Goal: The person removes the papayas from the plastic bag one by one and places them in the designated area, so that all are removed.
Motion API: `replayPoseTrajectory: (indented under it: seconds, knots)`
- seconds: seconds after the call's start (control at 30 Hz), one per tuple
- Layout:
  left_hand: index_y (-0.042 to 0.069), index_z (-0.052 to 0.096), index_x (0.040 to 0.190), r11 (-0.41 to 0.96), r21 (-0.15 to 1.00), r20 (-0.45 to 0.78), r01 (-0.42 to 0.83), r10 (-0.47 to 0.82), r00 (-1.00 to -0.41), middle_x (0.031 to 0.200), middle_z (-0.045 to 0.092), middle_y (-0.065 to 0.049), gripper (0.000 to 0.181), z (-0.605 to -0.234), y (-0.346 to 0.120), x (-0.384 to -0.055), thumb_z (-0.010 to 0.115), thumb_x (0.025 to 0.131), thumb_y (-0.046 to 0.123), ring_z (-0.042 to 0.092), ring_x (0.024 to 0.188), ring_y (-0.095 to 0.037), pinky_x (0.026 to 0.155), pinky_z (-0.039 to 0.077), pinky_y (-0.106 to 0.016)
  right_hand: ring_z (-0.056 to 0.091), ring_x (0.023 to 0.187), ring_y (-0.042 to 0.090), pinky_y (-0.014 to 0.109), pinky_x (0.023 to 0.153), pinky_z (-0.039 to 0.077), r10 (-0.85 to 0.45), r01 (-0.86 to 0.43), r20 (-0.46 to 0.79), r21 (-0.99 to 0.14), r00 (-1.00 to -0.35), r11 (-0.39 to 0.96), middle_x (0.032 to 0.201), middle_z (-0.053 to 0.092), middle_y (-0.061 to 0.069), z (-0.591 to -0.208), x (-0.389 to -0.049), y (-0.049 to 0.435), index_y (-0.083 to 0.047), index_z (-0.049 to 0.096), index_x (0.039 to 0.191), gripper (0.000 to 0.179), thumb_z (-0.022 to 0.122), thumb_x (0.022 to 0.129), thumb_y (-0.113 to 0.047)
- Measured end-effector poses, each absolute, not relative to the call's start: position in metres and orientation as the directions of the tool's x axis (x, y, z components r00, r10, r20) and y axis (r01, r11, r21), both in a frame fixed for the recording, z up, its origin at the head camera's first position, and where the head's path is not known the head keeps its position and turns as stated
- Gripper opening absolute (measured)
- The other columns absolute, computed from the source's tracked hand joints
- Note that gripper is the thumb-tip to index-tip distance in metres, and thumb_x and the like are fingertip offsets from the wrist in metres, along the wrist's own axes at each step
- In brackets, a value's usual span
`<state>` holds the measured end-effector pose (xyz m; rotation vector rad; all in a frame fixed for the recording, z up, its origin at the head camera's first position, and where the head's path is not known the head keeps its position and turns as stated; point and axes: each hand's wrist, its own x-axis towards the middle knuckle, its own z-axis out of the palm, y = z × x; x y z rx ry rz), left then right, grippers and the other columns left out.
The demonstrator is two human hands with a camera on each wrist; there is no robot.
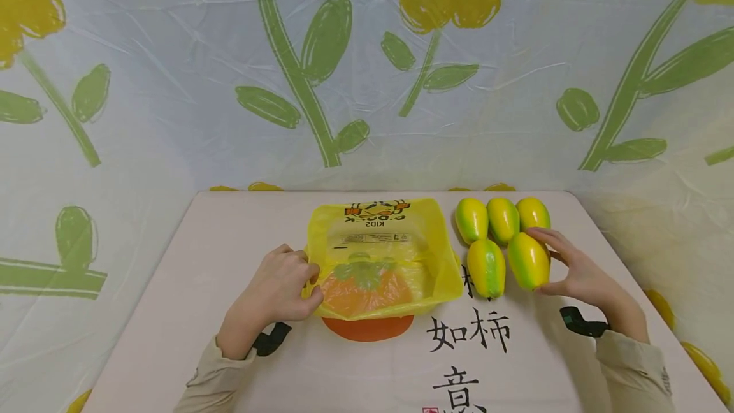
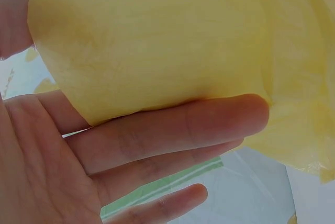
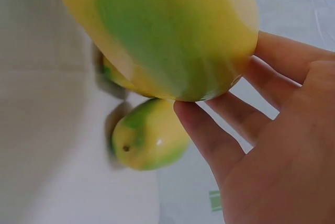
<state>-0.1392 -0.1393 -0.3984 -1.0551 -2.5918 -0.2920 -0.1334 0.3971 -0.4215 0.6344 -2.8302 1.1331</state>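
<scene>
A translucent yellow plastic bag [image 1: 450, 279] lies in the middle of the table, with cartoon print and "KIDS" lettering on its film. At its left edge my left hand [image 1: 283, 282] pinches the film. In the left wrist view the bag [image 2: 157, 41] covers part of the thumb and index finger, while the other fingers [image 2: 167, 135] extend below its edge. My right hand [image 1: 579, 276] grips a yellow-green mango [image 1: 529, 261] between the thumb and fingers. In the right wrist view this mango [image 3: 162, 35] fills the top, fingertips against its side.
To the right of the bag lie several more mangoes [image 1: 486, 268], with a row [image 1: 503, 220] behind. The pale table cover [image 1: 229, 234] bears black characters [image 1: 470, 330] and an orange fruit print [image 1: 369, 329]. A flower-patterned cloth [image 1: 487, 132] hangs behind the table.
</scene>
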Motion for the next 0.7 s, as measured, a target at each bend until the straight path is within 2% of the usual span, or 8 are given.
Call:
replayPoseTrajectory:
  seconds: [0.2,0.53,0.7]
  knots:
    - [0.019,0.047,0.050,0.705,0.066,0.374,0.706,0.638,-0.672,0.050,0.030,0.013,0.025,-0.399,-0.140,-0.140,0.064,0.068,0.020,0.033,0.049,-0.006,0.058,0.035,-0.031,0.033,0.125,-0.006,0.004,0.093,0.027,-0.388,-0.404,0.180,-0.655,-0.904,0.638,0.148,0.036,0.009,-0.427,-0.136,0.398,-0.004,0.038,0.150,0.104,0.088,0.059,0.001]
    - [0.021,0.041,0.050,0.702,0.071,0.381,0.709,0.638,-0.669,0.050,0.028,0.013,0.029,-0.397,-0.139,-0.139,0.063,0.068,0.019,0.031,0.049,-0.006,0.058,0.034,-0.030,0.031,0.127,-0.005,0.004,0.093,0.026,-0.402,-0.400,0.156,-0.651,-0.902,0.645,0.150,0.035,0.003,-0.434,-0.137,0.399,-0.003,0.037,0.150,0.102,0.085,0.061,0.001]
    - [0.021,0.042,0.049,0.700,0.075,0.380,0.711,0.639,-0.669,0.050,0.027,0.013,0.028,-0.397,-0.140,-0.138,0.063,0.069,0.019,0.029,0.049,-0.005,0.057,0.032,-0.029,0.031,0.127,-0.007,0.007,0.092,0.028,-0.424,-0.412,0.151,-0.655,-0.893,0.634,0.151,0.035,0.008,-0.437,-0.137,0.400,0.000,0.035,0.150,0.100,0.083,0.062,0.003]
